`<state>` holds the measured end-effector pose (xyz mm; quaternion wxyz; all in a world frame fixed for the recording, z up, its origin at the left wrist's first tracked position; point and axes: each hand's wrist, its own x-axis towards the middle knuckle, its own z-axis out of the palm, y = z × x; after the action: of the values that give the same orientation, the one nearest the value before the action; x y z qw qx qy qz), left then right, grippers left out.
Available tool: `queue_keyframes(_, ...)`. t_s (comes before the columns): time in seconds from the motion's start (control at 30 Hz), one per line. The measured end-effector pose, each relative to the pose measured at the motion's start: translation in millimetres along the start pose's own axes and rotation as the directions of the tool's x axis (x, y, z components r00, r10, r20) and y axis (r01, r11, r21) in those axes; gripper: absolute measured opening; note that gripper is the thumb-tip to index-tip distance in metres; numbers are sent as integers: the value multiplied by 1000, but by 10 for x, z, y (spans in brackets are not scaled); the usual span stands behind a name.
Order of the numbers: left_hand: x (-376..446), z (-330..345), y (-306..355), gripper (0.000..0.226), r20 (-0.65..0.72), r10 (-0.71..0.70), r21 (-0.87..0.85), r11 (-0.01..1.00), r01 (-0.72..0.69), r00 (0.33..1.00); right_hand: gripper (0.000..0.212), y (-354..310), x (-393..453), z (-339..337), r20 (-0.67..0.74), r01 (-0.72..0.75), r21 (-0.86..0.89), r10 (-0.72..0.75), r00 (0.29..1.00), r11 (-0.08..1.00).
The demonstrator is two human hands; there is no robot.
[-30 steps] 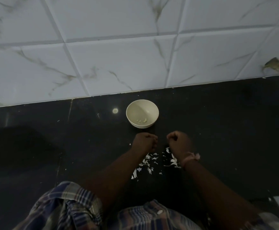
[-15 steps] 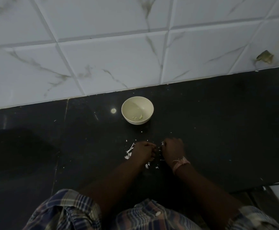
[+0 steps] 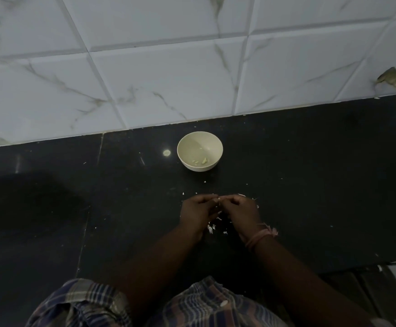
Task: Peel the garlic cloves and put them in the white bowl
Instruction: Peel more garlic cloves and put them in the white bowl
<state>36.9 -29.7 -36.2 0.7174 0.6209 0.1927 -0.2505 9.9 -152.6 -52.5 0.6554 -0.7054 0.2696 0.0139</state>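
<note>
Both hands are held close together above the black countertop (image 3: pixel 310 185), just in front of the white bowl (image 3: pixel 200 151). The left hand (image 3: pixel 198 212) and the right hand (image 3: pixel 240 212) are each curled, with fingertips meeting between them at a small pale object (image 3: pixel 218 199), judged to be a garlic clove under peeling. The object is too small and the light too dim for its condition to be confirmed. Whether each hand is actually pinching it, or only one, cannot be told with certainty.

The bowl stands near the tiled wall (image 3: pixel 168 79), apart from the hands. A few pale green pieces (image 3: pixel 200 161) are seen lying at its bottom. White flakes of skin (image 3: pixel 212 228) are scattered on the countertop beneath and around the hands. A pink thread band (image 3: pixel 261 237) is worn at the right wrist.

The following risks are judged:

- The clove may be lost from the fingertips, since it is small and probably slippery once stripped; on so dark and littered a surface it would be hard to recover.
- Skin fragments may be carried into the bowl with the clove, as loose flakes are plentiful near the hands.
- The bowl, being light and unsupported, may be nudged when the clove is dropped in.
- Incomplete peeling may go unnoticed in the poor lighting.
</note>
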Motion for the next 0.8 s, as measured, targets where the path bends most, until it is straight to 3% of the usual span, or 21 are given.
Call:
queue_keyframes(0.1, -74, -70, -31, 13, 3, 26, 5, 1000, -26, 1000, 6, 1, -52, 48, -39, 31, 9, -31, 999, 999)
queue_keyframes(0.33, -316, -168, 94, 15, 65, 155, 29, 987, -158, 986, 7, -186, -299, 102, -71, 234, -183, -250, 966, 955)
queue_keyframes(0.47, -508, -201, 210, 13, 41, 334, 235, 913, -334, 942, 5, -314, -451, 94, -59, 294, -192, -310, 949, 936)
queue_keyframes(0.57, -575, -225, 266, 12, 36, 400, 334, 859, -389, 916, 4, -367, -514, 100, -45, 280, -169, -291, 956, 945)
queue_keyframes(0.67, -580, -237, 300, 9, 30, 333, 240, 913, -331, 942, 5, -420, -507, 87, -27, 241, -97, -244, 969, 966)
queue_keyframes(0.8, -590, -234, 312, 12, 99, 183, -74, 982, -176, 978, 6, -449, -491, 59, 7, 188, 16, -188, 982, 982)
